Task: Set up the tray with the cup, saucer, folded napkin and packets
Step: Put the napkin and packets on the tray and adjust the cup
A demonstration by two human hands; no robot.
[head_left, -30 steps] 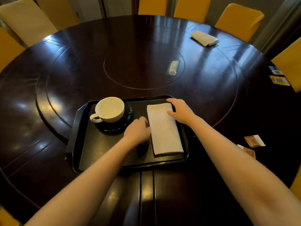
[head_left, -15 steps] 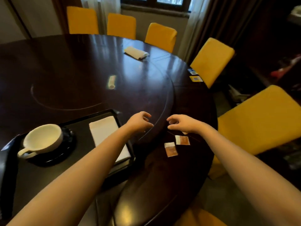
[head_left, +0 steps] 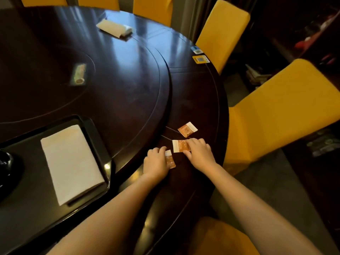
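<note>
Under both hands on the bench (head_left: 193, 92): left hand (head_left: 156, 162) now pinching one packet (head_left: 170, 160), right hand (head_left: 199, 153) pressing another packet (head_left: 181, 145). Both left the tray (head_left: 95, 133), napkin (head_left: 70, 162) placed; packets next.

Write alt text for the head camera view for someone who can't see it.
Two bare hands press on orange packets at the near edge of a dark round table: the left hand on one packet, the right hand on another, a third packet lying just beyond. To the left, a black tray holds a folded white napkin.
</note>
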